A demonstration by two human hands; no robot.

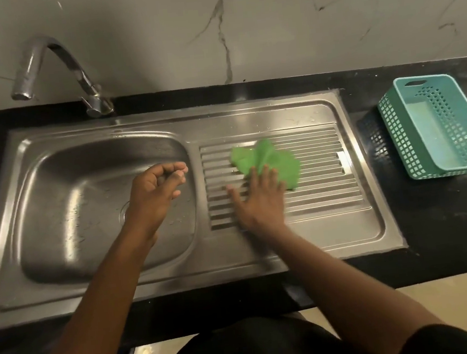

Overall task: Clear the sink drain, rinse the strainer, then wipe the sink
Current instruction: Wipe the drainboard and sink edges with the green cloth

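The cloth (268, 161), right of centre, looks light, limp and probably damp. The right hand (258, 200) presses it flat-fingered. The left hand (156, 190) hovers loosely curled and empty over the sink (55, 195).

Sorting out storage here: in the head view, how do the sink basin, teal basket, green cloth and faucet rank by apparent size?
1. sink basin, clearly largest
2. teal basket
3. green cloth and faucet look about alike, so they are left unranked
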